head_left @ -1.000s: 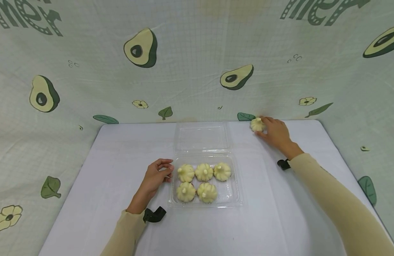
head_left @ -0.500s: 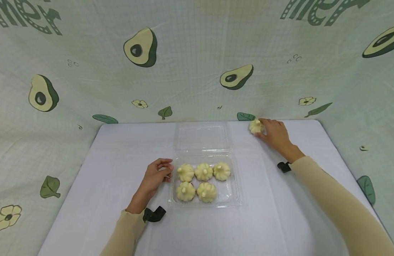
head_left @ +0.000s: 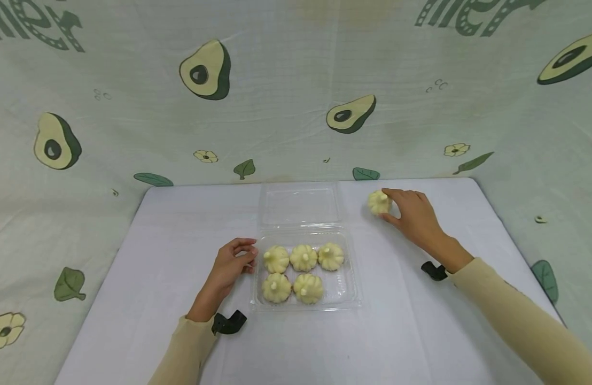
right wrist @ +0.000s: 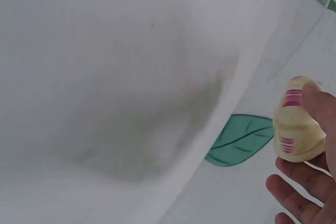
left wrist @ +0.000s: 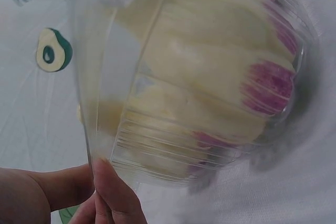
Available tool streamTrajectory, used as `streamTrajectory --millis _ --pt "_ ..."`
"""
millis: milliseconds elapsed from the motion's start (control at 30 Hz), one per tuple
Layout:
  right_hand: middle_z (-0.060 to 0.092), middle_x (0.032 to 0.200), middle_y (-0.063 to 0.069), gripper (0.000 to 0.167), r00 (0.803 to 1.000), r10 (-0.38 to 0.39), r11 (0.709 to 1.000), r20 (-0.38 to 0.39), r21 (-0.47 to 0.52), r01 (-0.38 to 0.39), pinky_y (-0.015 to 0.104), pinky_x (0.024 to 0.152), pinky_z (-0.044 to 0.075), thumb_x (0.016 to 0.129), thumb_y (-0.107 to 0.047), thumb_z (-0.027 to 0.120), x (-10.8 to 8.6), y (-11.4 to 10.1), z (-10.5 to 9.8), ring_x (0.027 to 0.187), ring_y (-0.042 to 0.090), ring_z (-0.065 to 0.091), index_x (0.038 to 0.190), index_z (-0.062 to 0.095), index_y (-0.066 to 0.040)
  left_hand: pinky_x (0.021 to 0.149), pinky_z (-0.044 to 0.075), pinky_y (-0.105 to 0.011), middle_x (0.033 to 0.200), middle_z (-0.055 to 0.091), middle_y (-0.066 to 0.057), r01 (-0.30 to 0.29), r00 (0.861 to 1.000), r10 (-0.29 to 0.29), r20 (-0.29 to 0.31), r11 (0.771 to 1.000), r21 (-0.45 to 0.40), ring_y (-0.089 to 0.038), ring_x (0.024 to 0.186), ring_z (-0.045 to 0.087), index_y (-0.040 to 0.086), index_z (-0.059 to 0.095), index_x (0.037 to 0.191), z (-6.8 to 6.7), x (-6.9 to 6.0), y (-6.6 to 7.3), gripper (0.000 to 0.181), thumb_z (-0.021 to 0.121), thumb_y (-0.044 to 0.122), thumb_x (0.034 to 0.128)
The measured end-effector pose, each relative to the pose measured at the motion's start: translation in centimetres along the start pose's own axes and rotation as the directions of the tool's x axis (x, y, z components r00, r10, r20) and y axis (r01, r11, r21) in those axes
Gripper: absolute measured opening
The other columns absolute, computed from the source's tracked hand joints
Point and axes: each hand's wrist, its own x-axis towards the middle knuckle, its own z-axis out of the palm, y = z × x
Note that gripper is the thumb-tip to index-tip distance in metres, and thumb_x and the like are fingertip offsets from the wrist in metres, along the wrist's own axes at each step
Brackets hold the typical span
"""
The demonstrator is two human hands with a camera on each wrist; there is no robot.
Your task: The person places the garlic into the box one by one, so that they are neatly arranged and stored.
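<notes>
In the head view my right hand grips a pale garlic bulb between thumb and fingers, over the back right of the table. The right wrist view shows purple streaks on this bulb, with my thumb on its side. My left hand is at the left side of a clear plastic clamshell box. In the left wrist view its thumb and finger pinch the rim of the box. Several garlic bulbs lie in the box in two rows, with a bare spot at the front right.
The box's hinged lid lies open toward the back of the table. A white cloth covers the table. Behind it and at the sides hangs a pale sheet printed with avocados and leaves.
My right hand has brought the garlic bulb from the table's back edge slightly toward me and to the left. My left hand stays at the box. The head view has shifted slightly.
</notes>
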Motion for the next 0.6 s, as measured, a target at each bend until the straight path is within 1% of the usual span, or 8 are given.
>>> streamTrajectory --millis 167,300,467,600 --pt "0.066 0.136 0.024 0.066 0.998 -0.040 0.999 -0.039 0.016 0.041 0.067 0.108 0.041 0.088 -0.020 0.088 -1.4 -1.6 -0.8 0.125 0.047 0.060 0.143 0.059 0.003 0.064 0.059 -0.023 0.106 0.064 -0.007 0.000 1.000 0.000 0.001 1.000 0.000 -0.013 0.077 0.063 -0.007 0.058 0.138 0.0 -0.1 0.0 0.034 0.063 0.000 0.1048" --pt "0.067 0.135 0.023 0.067 0.993 -0.085 0.996 -0.078 0.031 0.088 0.066 0.105 0.043 0.086 -0.020 0.089 -2.5 -2.8 -1.7 0.123 0.046 0.061 0.142 0.060 0.002 0.064 0.059 -0.022 0.105 0.063 -0.006 0.004 1.000 -0.004 0.000 1.000 -0.003 -0.013 0.077 0.062 -0.006 0.058 0.138 -0.1 0.0 0.1 0.034 0.063 0.000 0.1049" --pt "0.069 0.133 0.020 0.068 0.981 -0.149 0.986 -0.127 0.049 0.156 0.062 0.103 0.046 0.083 -0.018 0.092 -3.6 -4.4 -2.8 0.119 0.043 0.064 0.141 0.062 0.001 0.063 0.059 -0.022 0.104 0.063 -0.006 0.004 1.000 -0.004 0.008 1.000 -0.016 -0.012 0.076 0.062 -0.008 0.057 0.138 0.0 0.0 0.1 0.034 0.062 -0.001 0.1048" --pt "0.070 0.133 0.018 0.071 0.969 -0.197 0.976 -0.149 0.067 0.209 0.058 0.102 0.046 0.079 -0.016 0.094 -4.4 -5.7 -3.4 0.118 0.040 0.065 0.141 0.062 0.000 0.063 0.058 -0.022 0.104 0.063 -0.005 0.001 1.000 -0.001 0.013 1.000 -0.019 -0.012 0.075 0.062 -0.009 0.056 0.138 0.0 0.0 0.0 0.035 0.062 -0.001 0.1047"
